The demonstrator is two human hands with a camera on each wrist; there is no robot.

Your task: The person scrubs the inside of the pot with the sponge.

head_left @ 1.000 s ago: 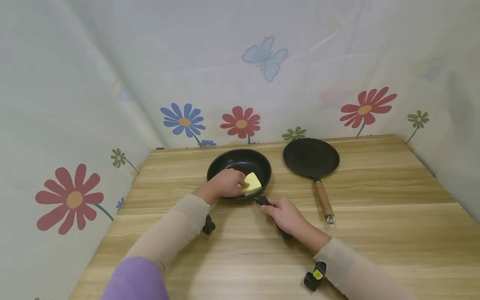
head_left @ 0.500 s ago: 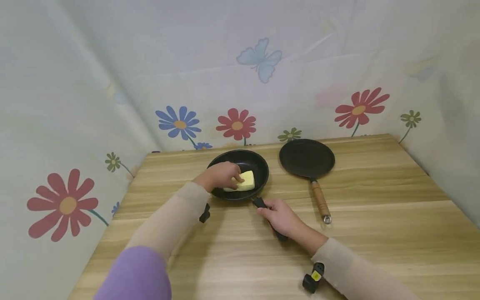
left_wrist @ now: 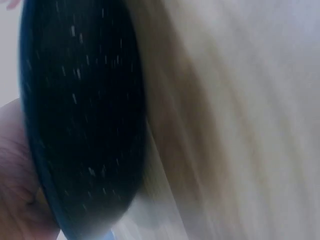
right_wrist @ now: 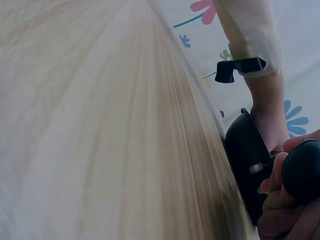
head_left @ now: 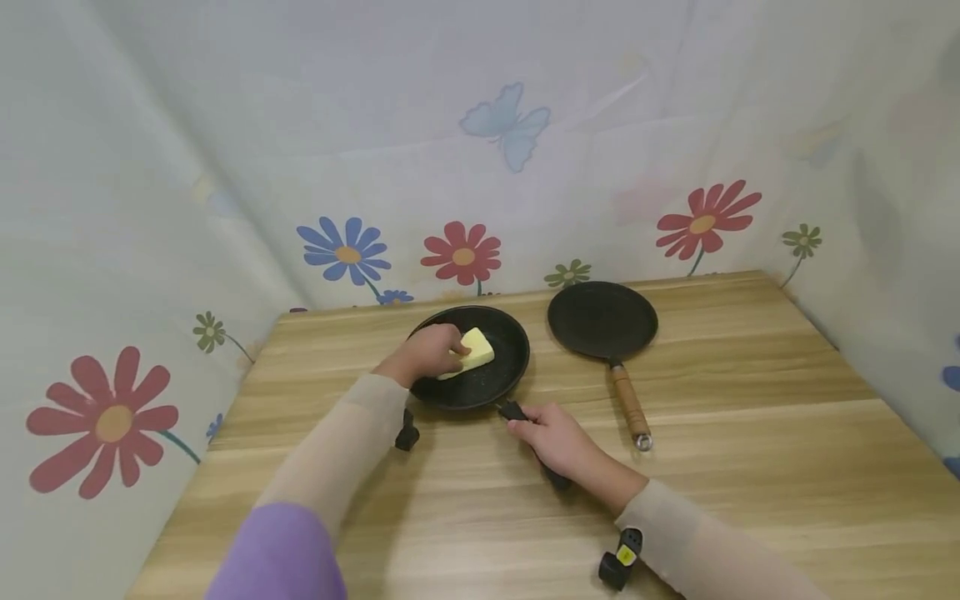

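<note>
In the head view, a black frying pan [head_left: 508, 371] is at the middle of the table's far half. My left hand [head_left: 427, 354] reaches into it from the left and grips a pale yellow sponge [head_left: 477, 350] against the pan's inner surface. The right hand [head_left: 561, 440] is wrapped round the pan's black handle [head_left: 512, 410]. The left wrist view is blurred; the pan's speckled dark side [left_wrist: 85, 110] fills its left part, and the sponge is hidden. In the right wrist view, fingers [right_wrist: 285, 215] curl round the handle, its rounded end [right_wrist: 302, 170] facing the camera.
A flat black griddle pan [head_left: 602, 320] with a wooden handle [head_left: 630, 402] lies to the right of the frying pan. The wood-grain table [head_left: 750, 400] meets a flower-printed cloth backdrop [head_left: 360, 150] at its back and sides.
The left hand has drawn the sponge leftward in the pan and then turned it to a slant. My right hand keeps its grip on the handle. The whole head view has shifted slightly.
</note>
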